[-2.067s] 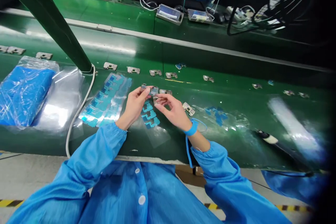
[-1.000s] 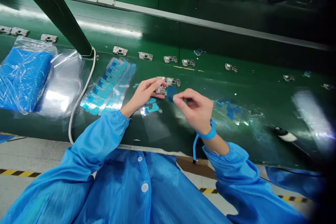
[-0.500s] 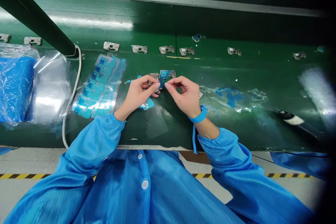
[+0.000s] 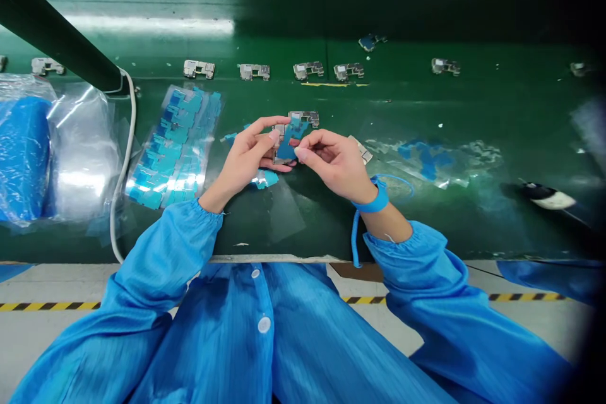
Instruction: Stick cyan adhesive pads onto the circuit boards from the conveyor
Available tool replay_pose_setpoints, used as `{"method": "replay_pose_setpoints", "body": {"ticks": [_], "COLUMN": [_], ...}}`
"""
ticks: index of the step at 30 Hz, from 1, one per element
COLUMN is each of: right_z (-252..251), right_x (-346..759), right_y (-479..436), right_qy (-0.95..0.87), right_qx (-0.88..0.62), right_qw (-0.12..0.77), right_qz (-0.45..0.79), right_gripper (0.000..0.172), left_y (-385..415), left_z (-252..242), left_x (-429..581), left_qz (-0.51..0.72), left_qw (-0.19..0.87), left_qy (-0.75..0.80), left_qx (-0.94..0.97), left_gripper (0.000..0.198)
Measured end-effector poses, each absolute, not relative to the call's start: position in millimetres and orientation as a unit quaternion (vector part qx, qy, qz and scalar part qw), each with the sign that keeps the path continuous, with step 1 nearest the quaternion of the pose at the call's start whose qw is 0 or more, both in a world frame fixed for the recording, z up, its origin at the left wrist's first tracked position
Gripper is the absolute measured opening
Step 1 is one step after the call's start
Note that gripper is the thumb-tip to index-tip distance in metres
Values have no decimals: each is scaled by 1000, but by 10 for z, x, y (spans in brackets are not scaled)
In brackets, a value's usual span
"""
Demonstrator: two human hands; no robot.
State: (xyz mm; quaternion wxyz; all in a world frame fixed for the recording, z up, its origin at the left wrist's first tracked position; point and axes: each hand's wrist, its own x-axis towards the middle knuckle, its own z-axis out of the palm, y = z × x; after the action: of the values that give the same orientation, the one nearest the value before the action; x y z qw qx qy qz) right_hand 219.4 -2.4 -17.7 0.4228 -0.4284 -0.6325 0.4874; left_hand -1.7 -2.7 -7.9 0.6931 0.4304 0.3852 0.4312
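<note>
A small circuit board (image 4: 310, 117) with an L-like outline is held by my left hand (image 4: 243, 154), thumb and fingers closed on its left side. A piece of blue film (image 4: 286, 146) lies over the board's face and runs toward its upper arm. My right hand (image 4: 338, 165), wearing a blue wrist strap (image 4: 374, 201), pinches at the film's lower right edge; its fingertips partly hide the contact. Loose blue film scraps (image 4: 265, 178) lie beneath my left hand. Part of another board (image 4: 364, 153) shows behind my right hand.
At left lies a sheet of cut blue film pieces (image 4: 175, 145), beside a white cable (image 4: 129, 158) and a plastic-wrapped blue bundle (image 4: 23, 158). Several boards (image 4: 199, 69) form a row at the back. A green post (image 4: 61, 22) slants overhead. Clear film with blue pieces (image 4: 428, 161) lies right.
The view has tilted down slightly. My right hand has moved a little right and down, and my left fingers have spread along the board, so more of the board and blue film shows.
</note>
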Motion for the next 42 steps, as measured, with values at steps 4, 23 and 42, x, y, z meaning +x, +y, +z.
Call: {"method": "replay_pose_setpoints", "body": {"ticks": [4, 23, 42], "right_z": [-161, -177, -117], "right_x": [2216, 2176, 2189], "right_y": [-36, -66, -63], "right_qy": [-644, -638, -634], "right_qx": [-419, -417, -415], "right_qw": [373, 399, 392], "right_qz": [520, 510, 521], "right_gripper": [41, 43, 40], "left_y": [-38, -35, -46], "left_z": [-83, -61, 5], "left_x": [-19, -8, -20], "left_qz": [432, 424, 414], "left_qw": [714, 701, 711], "left_qy": [364, 371, 362], "left_qx": [414, 437, 438], "left_gripper": [43, 40, 40]}}
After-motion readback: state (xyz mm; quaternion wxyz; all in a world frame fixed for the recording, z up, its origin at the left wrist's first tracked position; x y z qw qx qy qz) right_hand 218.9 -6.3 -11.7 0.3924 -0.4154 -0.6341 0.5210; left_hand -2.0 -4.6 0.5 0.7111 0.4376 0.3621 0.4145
